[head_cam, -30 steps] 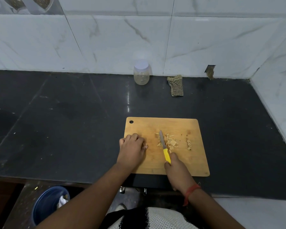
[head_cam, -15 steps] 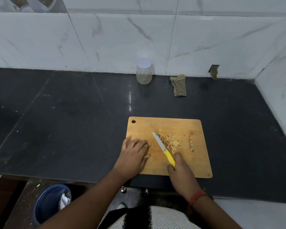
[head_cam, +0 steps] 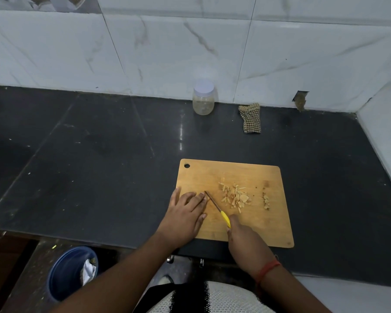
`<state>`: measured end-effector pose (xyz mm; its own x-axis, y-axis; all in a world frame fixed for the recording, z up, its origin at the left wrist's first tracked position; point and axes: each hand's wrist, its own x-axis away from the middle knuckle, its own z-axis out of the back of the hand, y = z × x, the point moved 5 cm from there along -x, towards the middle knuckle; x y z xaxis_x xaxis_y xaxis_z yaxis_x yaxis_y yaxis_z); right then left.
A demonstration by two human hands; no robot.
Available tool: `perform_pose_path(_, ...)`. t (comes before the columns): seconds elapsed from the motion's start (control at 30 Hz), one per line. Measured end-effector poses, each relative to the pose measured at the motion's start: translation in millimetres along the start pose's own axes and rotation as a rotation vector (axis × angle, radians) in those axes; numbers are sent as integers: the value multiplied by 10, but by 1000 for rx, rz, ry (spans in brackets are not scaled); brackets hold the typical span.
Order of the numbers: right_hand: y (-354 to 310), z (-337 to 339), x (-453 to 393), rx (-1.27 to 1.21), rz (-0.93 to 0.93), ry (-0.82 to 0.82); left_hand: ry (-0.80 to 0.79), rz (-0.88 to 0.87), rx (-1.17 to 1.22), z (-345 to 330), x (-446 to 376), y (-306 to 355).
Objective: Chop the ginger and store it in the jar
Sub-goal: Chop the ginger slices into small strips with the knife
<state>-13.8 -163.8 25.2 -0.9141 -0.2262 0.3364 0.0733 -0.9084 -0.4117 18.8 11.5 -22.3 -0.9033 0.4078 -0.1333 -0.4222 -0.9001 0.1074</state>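
A wooden cutting board [head_cam: 253, 229] lies on the black counter. A pile of chopped ginger strips [head_cam: 235, 196] sits at its middle, with a smaller bit of ginger [head_cam: 266, 201] to the right. My right hand [head_cam: 246, 242] grips the yellow handle of a small knife [head_cam: 217, 207], whose blade points up-left, away from the pile. My left hand [head_cam: 185, 211] rests flat on the board's left edge, fingers straight, fingertips beside the blade tip. A clear jar [head_cam: 203, 97] with a pale lid on stands by the back wall.
A checked cloth [head_cam: 250, 118] lies crumpled right of the jar. The tiled wall [head_cam: 382, 136] closes the counter on the right. A blue bin [head_cam: 70, 272] stands on the floor below the counter's front edge at the left.
The knife blade has swung left off the ginger pile until its tip is by my left fingers. My left hand has uncurled and flattened on the board.
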Motion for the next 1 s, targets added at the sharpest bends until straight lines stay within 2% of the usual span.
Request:
perform_pose_path(0.43, -69, 18, -167, 116, -60, -134, 32, -21, -50, 15, -5, 21)
perform_pose_path(0.77, 240, -66, 173, -3, -125, -288, 20, -16, -60, 15, -11, 27)
perform_pose_path(1.0, 133, 32, 98, -91, -87, -184, 40, -16, -19, -3, -1, 22)
